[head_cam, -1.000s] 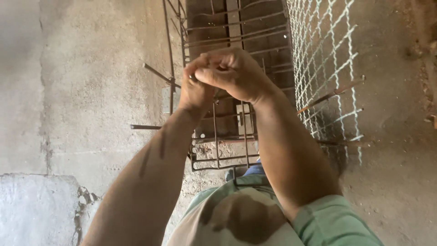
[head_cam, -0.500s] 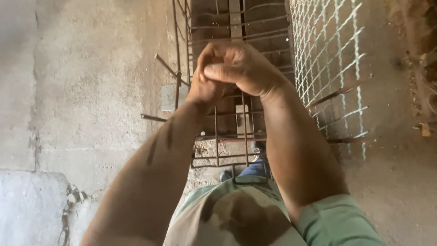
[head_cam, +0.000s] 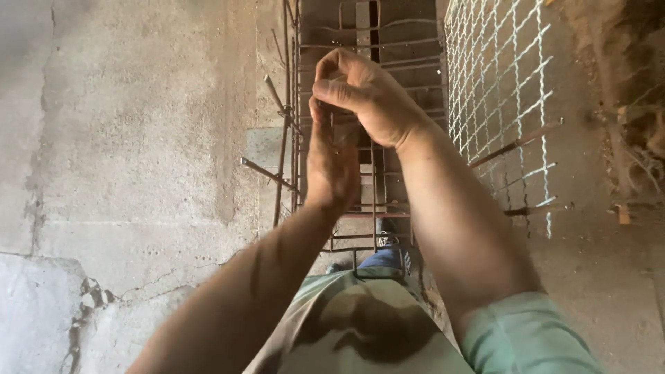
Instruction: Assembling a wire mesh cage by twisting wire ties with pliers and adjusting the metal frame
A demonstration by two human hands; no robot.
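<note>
I look straight down a rusty rebar cage (head_cam: 367, 145) made of vertical bars and square ties. My left hand (head_cam: 331, 166) reaches up against one of the cage's upright bars, its fingers hidden behind my right hand. My right hand (head_cam: 364, 97) is curled in a fist over the left fingertips at the same bar; whether a thin wire is pinched between the fingers I cannot tell. Both forearms stretch out from my green sleeve (head_cam: 523, 336).
A rough concrete wall (head_cam: 138, 159) fills the left side. White wire mesh (head_cam: 499, 90) hangs at the right with rusty bars poking through it. Loose bar ends (head_cam: 267, 173) stick out left of the cage. My shoe (head_cam: 388, 242) shows far below.
Both hands stay clasped at the same bar. The right fist has turned slightly and the left hand now shows lower beneath it. The view has shifted a little.
</note>
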